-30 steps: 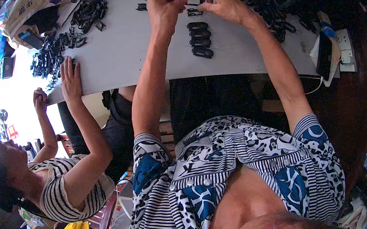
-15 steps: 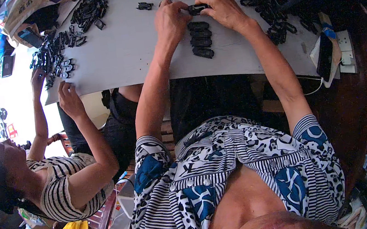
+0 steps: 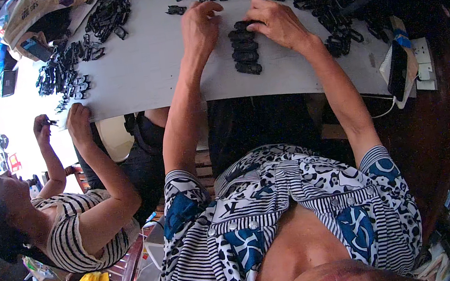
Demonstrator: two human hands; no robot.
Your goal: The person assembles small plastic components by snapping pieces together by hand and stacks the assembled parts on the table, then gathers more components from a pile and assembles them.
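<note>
On the pale grey table lies a short column of small, oblong black plastic pieces [image 3: 246, 56], side by side in front of me. My right hand [image 3: 276, 23] pinches the piece at the far end of this column, a black plastic piece [image 3: 244, 25], between thumb and fingers. Left of the column, my left hand [image 3: 201, 28] is raised with fingers apart and curved, and nothing shows in it. Close to its fingertips lies a single loose black piece [image 3: 176, 10]. The pieces' finer details are too dark to make out.
Heaps of black parts [image 3: 326, 5] cover the table's far and right side, with another pile [image 3: 108, 17] at the far left. A white-cased device [image 3: 398, 63] with a cable stands at the right edge. A co-worker [image 3: 91, 226] handles similar parts on the left.
My left hand has let go of the black piece and moved left. My right hand has brought that piece nearer, against the column's far end. The co-worker's hand has drawn back with a part.
</note>
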